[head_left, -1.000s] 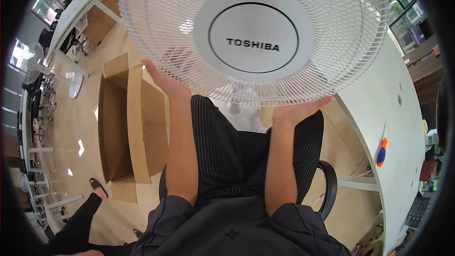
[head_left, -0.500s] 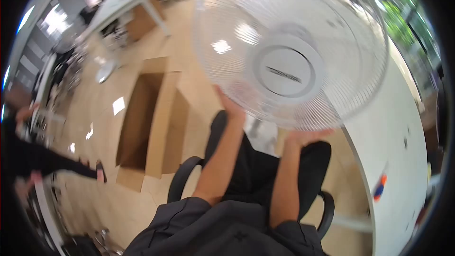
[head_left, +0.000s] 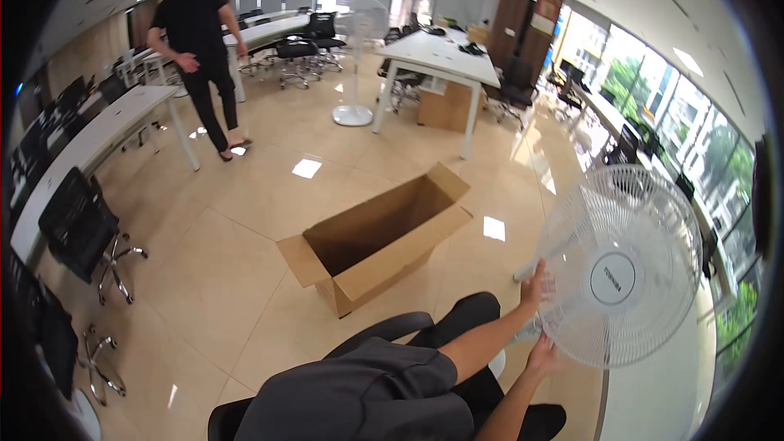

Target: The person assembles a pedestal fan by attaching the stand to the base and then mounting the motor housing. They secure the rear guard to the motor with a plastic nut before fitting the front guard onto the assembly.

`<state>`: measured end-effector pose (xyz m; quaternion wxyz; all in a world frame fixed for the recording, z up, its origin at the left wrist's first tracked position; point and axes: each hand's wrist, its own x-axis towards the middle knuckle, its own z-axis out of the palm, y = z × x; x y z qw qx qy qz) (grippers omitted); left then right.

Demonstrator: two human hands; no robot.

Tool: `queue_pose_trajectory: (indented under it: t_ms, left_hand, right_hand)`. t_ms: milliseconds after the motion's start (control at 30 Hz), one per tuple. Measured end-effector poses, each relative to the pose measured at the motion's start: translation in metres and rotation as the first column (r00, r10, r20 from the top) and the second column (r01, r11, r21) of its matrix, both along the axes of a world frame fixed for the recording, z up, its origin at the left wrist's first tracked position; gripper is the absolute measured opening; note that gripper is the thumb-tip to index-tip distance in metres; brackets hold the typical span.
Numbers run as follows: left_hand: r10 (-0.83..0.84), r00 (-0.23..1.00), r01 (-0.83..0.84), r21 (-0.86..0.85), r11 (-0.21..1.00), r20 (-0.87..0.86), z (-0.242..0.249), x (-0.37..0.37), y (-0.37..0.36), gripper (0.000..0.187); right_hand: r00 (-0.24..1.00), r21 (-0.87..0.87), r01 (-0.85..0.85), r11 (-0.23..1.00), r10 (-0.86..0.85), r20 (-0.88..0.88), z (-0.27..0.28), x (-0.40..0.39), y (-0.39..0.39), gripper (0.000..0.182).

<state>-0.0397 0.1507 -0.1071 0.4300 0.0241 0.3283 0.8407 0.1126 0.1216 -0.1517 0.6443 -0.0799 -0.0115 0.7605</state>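
Note:
An electric fan [head_left: 657,278] with a clear round wire grille, pale blades and a lettered centre badge [head_left: 612,278] stands at the right. My left hand [head_left: 534,287] is at the grille's left rim, fingers pointing up along it. Just below, my right hand [head_left: 542,356] holds the lower left rim, its fingers partly behind the wires and slightly blurred. Both hands touch the fan. Most of what supports the fan head is hidden by the grille and my arms.
An open, tall-sided cardboard box [head_left: 376,237] lies on the tiled floor ahead. Another pedestal fan [head_left: 353,114] stands farther off beside a white table [head_left: 441,57]. A person in black [head_left: 196,33] is at the upper left, near desks and office chairs [head_left: 77,216]. A white tabletop [head_left: 657,396] is at my right.
My view has swung up and to the left, so the fan now appears lower right. Both hands remain at its rim. The person in black is seen farther up the room.

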Motion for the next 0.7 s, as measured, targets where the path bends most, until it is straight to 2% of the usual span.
queue_pose_trajectory:
  t_ms: [67,200,267,333,367,400,433,467,500,533,567,633,667,700]
  left_hand:
    - [-0.083,0.996,0.083,-0.024,0.996,0.011,-0.006,-0.001,0.001,0.083]
    - [-0.16,0.985,0.165,0.068,0.984,-0.07,-0.029,-0.011,0.011,0.088]
    - [-0.324,0.944,0.318,-0.092,0.944,-0.065,-0.05,-0.009,0.001,0.081]
    - [-0.46,0.877,0.446,-0.119,0.887,-0.142,-0.127,-0.023,0.001,0.072]
    - [-0.51,0.847,0.491,-0.144,0.859,-0.149,-0.193,-0.033,0.011,0.063]
    - [-0.463,0.85,0.43,-0.179,0.885,-0.252,-0.184,-0.028,-0.016,0.07]
    - [-0.408,0.841,0.36,-0.198,0.912,-0.354,-0.164,-0.026,-0.045,0.078]
    - [-0.383,0.831,0.323,-0.211,0.923,-0.405,-0.142,-0.022,-0.053,0.075]
    - [-0.411,0.756,0.329,-0.247,0.911,-0.51,-0.135,-0.021,-0.056,0.07]
    - [-0.506,0.667,0.348,-0.372,0.86,-0.547,-0.14,-0.023,-0.052,0.059]
    - [-0.484,0.652,0.332,-0.354,0.874,-0.584,-0.141,-0.019,-0.054,0.053]
    - [-0.444,0.641,0.297,-0.331,0.896,-0.626,-0.144,-0.017,-0.056,0.044]
    - [-0.425,0.649,0.277,-0.324,0.904,-0.631,-0.146,-0.017,-0.056,0.041]
    - [-0.388,0.655,0.25,-0.298,0.921,-0.649,-0.139,-0.016,-0.063,0.041]
  right_hand:
    - [0.988,0.008,-0.001,1.0,0.002,-0.156,0.006,0.004,-0.007,0.107]
    - [0.993,0.038,0.002,0.999,0.003,-0.122,0.0,0.001,0.003,0.106]
    - [0.992,-0.185,-0.105,0.977,0.116,0.049,-0.013,0.012,0.0,0.105]
    - [0.953,-0.063,-0.223,0.973,0.231,0.195,-0.091,0.038,0.007,0.107]
    - [0.916,-0.127,-0.24,0.962,0.268,0.299,-0.116,0.055,-0.006,0.106]
    - [0.867,-0.195,-0.253,0.948,0.311,0.389,-0.138,0.062,-0.025,0.104]
    - [0.88,-0.359,-0.188,0.914,0.319,0.351,-0.158,0.072,-0.039,0.101]
    - [0.893,-0.515,-0.137,0.846,0.331,0.306,-0.169,0.079,-0.042,0.098]
    - [0.908,-0.52,-0.105,0.848,0.295,0.298,-0.171,0.081,-0.032,0.098]
    - [0.799,-0.373,-0.103,0.922,0.3,0.521,-0.172,0.082,-0.022,0.092]
    - [0.639,-0.233,-0.144,0.962,0.27,0.721,-0.171,0.084,-0.016,0.085]
    - [0.491,-0.211,-0.049,0.976,0.208,0.846,-0.149,0.073,-0.001,0.066]
    - [0.489,-0.221,-0.032,0.975,0.209,0.847,-0.153,0.074,0.006,0.066]
    - [0.339,-0.115,0.003,0.993,0.107,0.935,-0.161,0.07,0.016,0.056]
